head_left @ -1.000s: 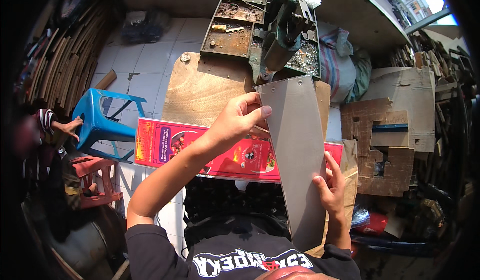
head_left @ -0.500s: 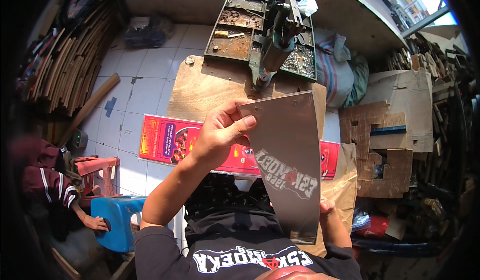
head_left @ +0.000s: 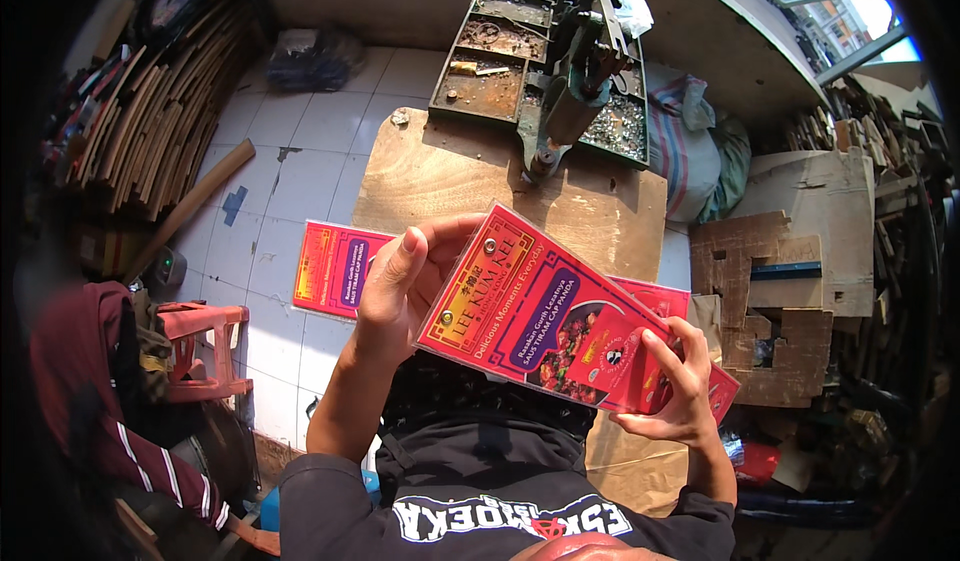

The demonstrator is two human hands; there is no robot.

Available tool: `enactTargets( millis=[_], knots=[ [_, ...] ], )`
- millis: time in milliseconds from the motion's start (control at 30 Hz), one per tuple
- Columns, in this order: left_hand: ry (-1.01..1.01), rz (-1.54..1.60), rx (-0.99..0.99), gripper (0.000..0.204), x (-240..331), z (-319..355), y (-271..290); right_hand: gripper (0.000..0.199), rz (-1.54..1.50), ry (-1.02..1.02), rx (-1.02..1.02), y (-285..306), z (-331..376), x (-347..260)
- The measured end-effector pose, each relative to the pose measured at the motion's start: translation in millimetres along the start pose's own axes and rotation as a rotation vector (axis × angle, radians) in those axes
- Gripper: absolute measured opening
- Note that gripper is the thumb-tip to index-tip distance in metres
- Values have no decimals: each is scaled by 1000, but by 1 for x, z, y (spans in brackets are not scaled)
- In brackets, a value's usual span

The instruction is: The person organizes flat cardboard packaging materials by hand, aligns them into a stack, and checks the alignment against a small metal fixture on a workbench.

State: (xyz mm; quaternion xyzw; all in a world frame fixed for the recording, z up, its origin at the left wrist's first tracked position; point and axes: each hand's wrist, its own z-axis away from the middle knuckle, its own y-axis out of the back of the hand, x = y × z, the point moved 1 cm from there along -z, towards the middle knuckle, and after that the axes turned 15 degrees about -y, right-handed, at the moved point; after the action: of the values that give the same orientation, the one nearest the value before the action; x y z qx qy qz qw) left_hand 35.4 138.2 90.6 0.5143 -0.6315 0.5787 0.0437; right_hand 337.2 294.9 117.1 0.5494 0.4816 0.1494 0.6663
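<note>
A flat red printed panel (head_left: 520, 301), glossy, with a food picture on it, is tilted above my lap. Small metal eyelets sit at two of its corners. My right hand (head_left: 688, 381) grips its lower right end, thumb and fingers over the printed face. At the opposite end, my left hand (head_left: 395, 279) is open against the edge; its thumb stands clear of the panel and the other fingers pass partly behind it. Beneath lies another red panel (head_left: 330, 269), mostly covered by the held one and my left hand.
Ahead, a hand press (head_left: 570, 111) stands on a wooden board (head_left: 420, 176) beside a compartment tray (head_left: 490, 91) of small metal parts. Brown paper (head_left: 640, 466) lies at right. A co-worker's maroon sleeve (head_left: 150, 451) reaches in at left, near a red stool (head_left: 200, 346). Stacked boards (head_left: 150, 126) line the left.
The held panel has turned from its shiny grey back to its red printed face. My left thumb has come off it. At left, the co-worker's arm and a blue stool have moved lower.
</note>
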Motion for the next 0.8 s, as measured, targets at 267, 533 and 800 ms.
enactTargets(
  millis=[267,533,800],
  knots=[
    [99,-168,40,42,5,6,7,90,254,57,244,1,-11,-1],
    [57,-371,9,40,8,0,-1,92,303,57,291,3,-17,-1],
    [51,-399,26,40,10,-3,-3,92,282,56,293,5,-20,-4]
  ],
)
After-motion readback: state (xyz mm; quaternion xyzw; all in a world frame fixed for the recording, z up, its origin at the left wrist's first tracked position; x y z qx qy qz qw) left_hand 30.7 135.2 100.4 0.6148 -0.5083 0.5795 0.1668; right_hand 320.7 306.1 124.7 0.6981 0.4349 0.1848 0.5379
